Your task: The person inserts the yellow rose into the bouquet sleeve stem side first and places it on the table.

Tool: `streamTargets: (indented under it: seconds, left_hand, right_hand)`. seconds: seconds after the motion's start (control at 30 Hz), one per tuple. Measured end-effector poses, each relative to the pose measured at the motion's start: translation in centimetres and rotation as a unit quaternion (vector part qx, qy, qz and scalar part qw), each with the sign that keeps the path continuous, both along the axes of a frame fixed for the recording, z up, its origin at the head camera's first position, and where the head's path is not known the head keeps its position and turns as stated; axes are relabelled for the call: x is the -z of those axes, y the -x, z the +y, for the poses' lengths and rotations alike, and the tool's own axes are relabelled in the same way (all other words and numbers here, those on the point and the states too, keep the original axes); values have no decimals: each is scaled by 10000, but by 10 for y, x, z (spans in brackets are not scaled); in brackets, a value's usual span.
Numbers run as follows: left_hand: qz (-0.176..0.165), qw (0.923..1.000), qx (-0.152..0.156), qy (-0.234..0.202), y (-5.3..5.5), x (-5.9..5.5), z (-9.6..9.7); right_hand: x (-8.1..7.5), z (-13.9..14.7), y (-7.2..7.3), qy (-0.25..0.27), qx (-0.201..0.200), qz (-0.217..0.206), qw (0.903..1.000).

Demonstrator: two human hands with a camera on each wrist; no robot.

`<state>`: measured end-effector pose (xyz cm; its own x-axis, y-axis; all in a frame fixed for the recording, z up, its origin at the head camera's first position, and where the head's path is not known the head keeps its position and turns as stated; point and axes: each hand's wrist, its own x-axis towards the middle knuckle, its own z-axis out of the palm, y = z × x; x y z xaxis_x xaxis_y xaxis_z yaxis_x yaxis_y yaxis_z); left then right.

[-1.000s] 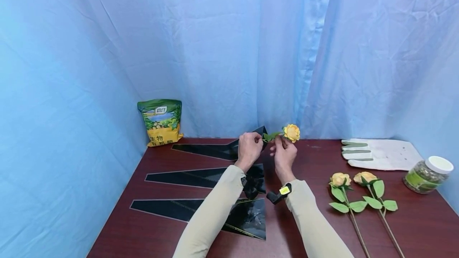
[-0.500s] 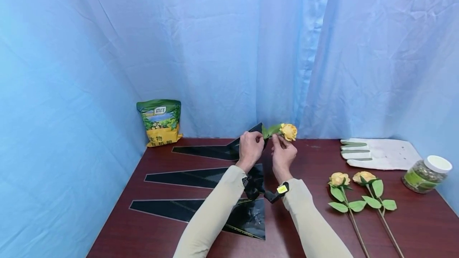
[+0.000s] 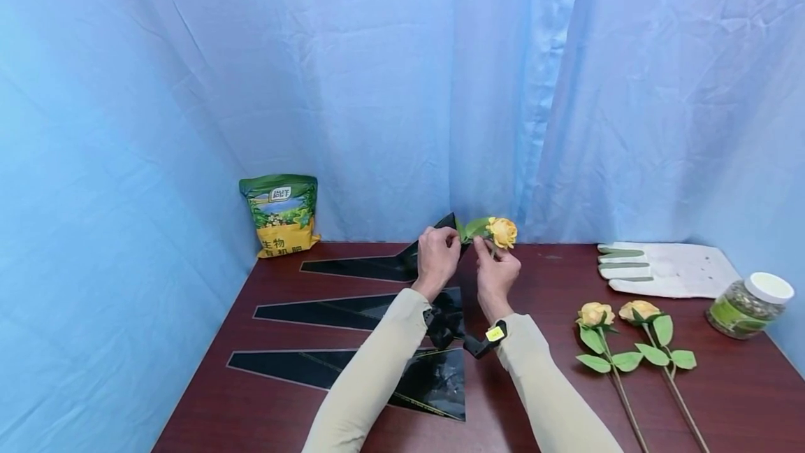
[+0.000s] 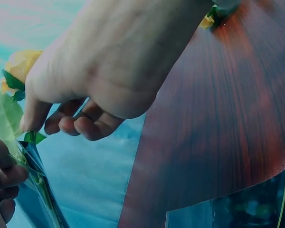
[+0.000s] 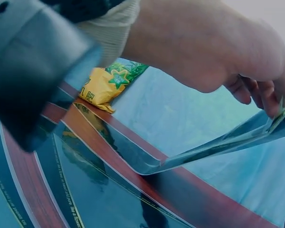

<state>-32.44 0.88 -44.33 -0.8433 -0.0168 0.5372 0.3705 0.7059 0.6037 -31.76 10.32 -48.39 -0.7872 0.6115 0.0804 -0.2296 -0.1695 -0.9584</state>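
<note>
The edge of the black sleeve (image 3: 397, 265) is pinched by the left hand (image 3: 437, 257); the yellow rose (image 3: 502, 232), stem sleeved, is clamped in the grip of the right hand (image 3: 497, 277), separated from the glove (image 3: 676, 270) by open table (image 3: 560, 282).

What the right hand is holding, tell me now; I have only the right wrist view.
Observer: In the head view, the right hand pinches a yellow rose just below its bloom.
Operator: Now report any other flowers.
Observer: Two more roses lie side by side on the table, to the right of the person's arms.
Operator: Name what sits farthest right.
Observer: A jar with a white lid.
</note>
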Motion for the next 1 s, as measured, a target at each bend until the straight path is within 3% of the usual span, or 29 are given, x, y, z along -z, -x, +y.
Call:
streamTargets:
  seconds: [0.5, 0.8, 1.0]
  left_hand:
    - [150, 9992, 21, 369, -1, -1, 1]
    - [-5, 9999, 103, 4, -2, -1, 2]
    - [-303, 9991, -7, -311, -3, -3, 3]
  right_hand:
    - [2, -5, -2, -347, -222, -442, 9982]
    - [-3, -6, -3, 696, -505, 167, 9962]
    - [-5, -6, -3, 811, -528, 292, 9949]
